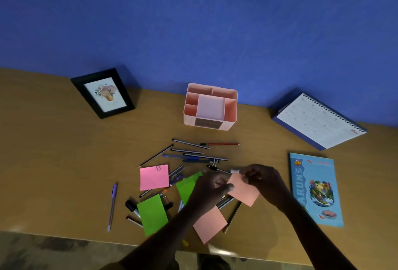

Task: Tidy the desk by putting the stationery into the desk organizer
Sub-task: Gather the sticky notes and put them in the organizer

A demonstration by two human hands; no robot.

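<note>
On the desk (53, 151), a purple pen (112, 205) lies alone near the front edge, left of the scattered pens (193, 155) and notes (154, 177); nothing is yet seen in the organizer (210, 105) at the back edge, so the tidying is judged barely begun. A peach note (244, 192) is pinched between the left hand (212, 185) and right hand (263, 180), above the clutter. Fingertips are lost in shadow; pens beneath the hands are hidden.
</note>
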